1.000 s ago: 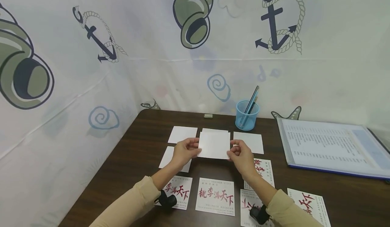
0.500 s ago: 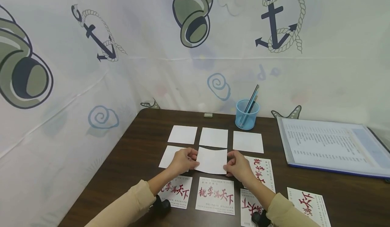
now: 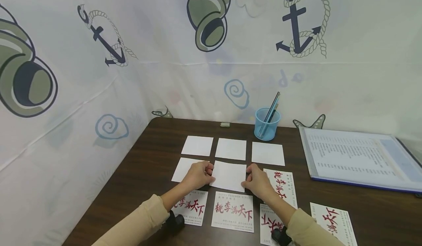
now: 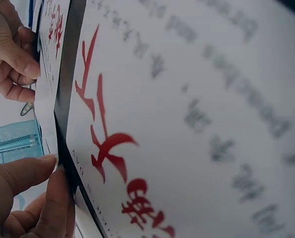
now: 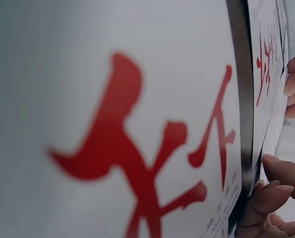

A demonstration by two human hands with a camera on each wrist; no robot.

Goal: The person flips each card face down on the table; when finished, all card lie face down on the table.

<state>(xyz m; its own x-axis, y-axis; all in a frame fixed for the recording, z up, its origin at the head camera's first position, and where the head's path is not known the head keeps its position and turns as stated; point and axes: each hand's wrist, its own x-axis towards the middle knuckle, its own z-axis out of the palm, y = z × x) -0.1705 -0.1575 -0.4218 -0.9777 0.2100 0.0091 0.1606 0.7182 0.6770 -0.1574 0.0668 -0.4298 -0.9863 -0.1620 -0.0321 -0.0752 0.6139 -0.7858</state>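
Observation:
My two hands hold a blank white card (image 3: 229,175) by its side edges, low over the dark table (image 3: 155,154) in the middle of the second row. My left hand (image 3: 207,174) pinches its left edge and my right hand (image 3: 248,178) pinches its right edge. Three blank cards (image 3: 231,149) lie in a row behind it, and one more blank card (image 3: 182,168) lies under my left hand. Printed cards with red characters (image 3: 233,212) lie in front and to the right. In the left wrist view, a printed card (image 4: 187,124) fills the frame, with my left fingers (image 4: 33,198) at its edge.
A blue mesh cup (image 3: 266,124) with pencils stands behind the cards. An open folder with printed pages (image 3: 359,158) lies at the right. A small eraser (image 3: 225,124) sits by the back wall. Patterned cloth walls close off the back and left.
The blank card came down from above the back row toward me into the middle of the second row. It was curved half a second ago and now lies almost flat.

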